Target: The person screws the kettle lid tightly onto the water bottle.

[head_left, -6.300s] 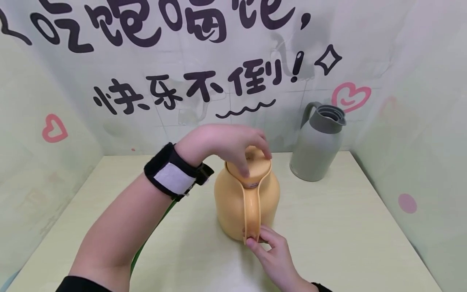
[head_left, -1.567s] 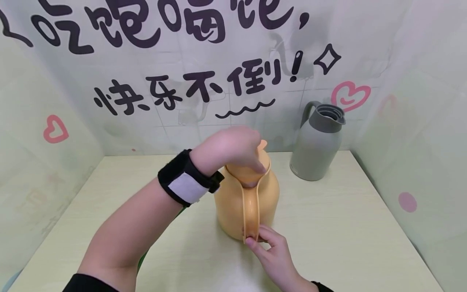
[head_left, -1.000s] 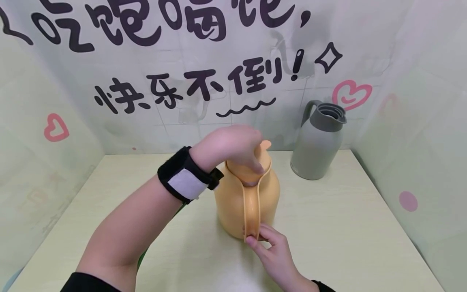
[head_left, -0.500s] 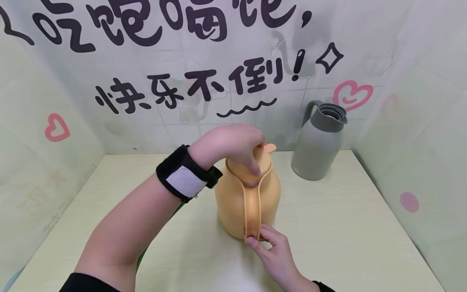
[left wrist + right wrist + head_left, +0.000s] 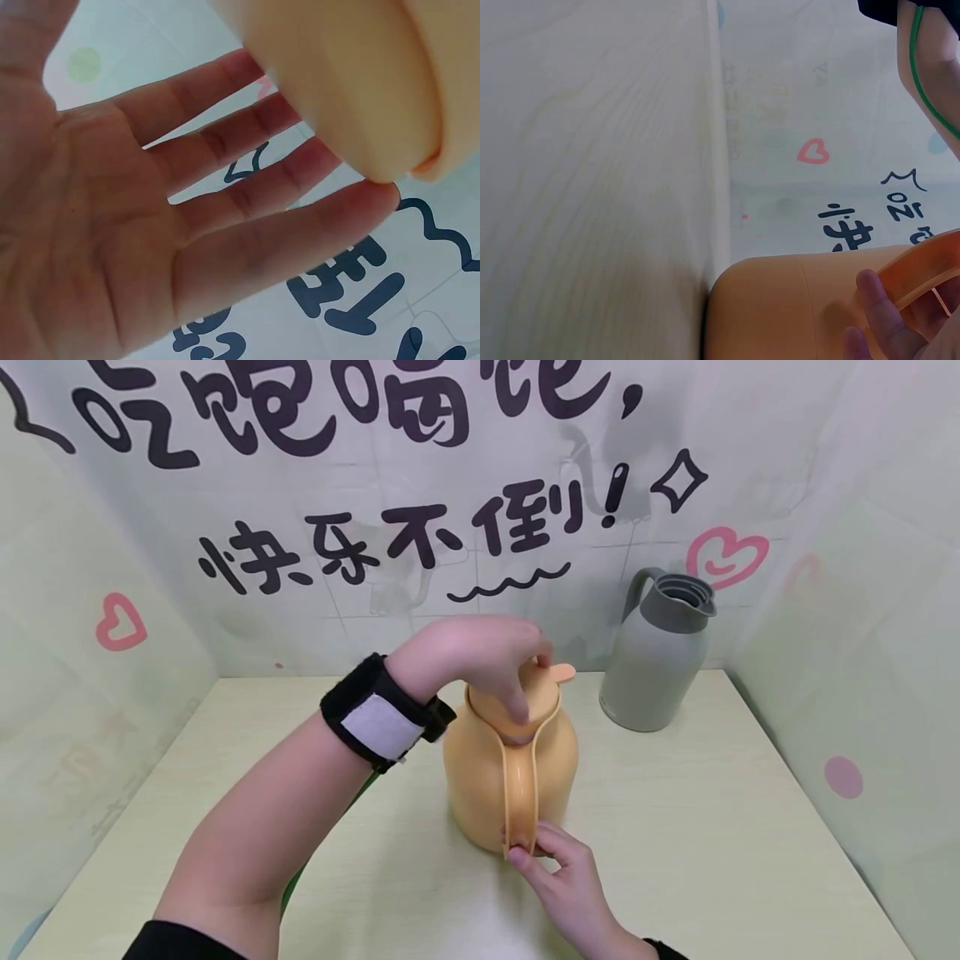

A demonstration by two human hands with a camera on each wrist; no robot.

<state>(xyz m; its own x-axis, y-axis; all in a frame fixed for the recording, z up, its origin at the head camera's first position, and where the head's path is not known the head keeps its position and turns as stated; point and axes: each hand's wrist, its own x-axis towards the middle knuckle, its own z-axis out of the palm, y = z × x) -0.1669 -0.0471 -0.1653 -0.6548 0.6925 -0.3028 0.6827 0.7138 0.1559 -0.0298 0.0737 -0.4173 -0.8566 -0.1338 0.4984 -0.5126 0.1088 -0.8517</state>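
Observation:
A yellow-orange vacuum jug [image 5: 465,777] stands upright on the table in the head view, its handle [image 5: 520,793] facing me. My left hand [image 5: 487,656] reaches over from above and grips the round lid [image 5: 536,693], thumb on the near side and fingers beyond. A small tab [image 5: 562,673] sticks out at the lid's right. In the left wrist view, the fingertips of the left hand [image 5: 150,202] touch the lid [image 5: 345,82]. My right hand [image 5: 566,881] pinches the lower end of the handle. The right wrist view shows the jug's body [image 5: 780,315] beside that hand's fingers [image 5: 885,315].
A grey vacuum jug [image 5: 652,672] with a dark grey neck stands at the back right, its top uncovered. Behind the pale wooden table [image 5: 675,860] rises a printed backdrop [image 5: 420,635], with side walls to left and right. A black strap [image 5: 382,718] circles the left wrist.
The lid's tab has swung clockwise, rightward and nearer to me, as the left hand turned with the lid. The right hand and the jug's body have stayed in place.

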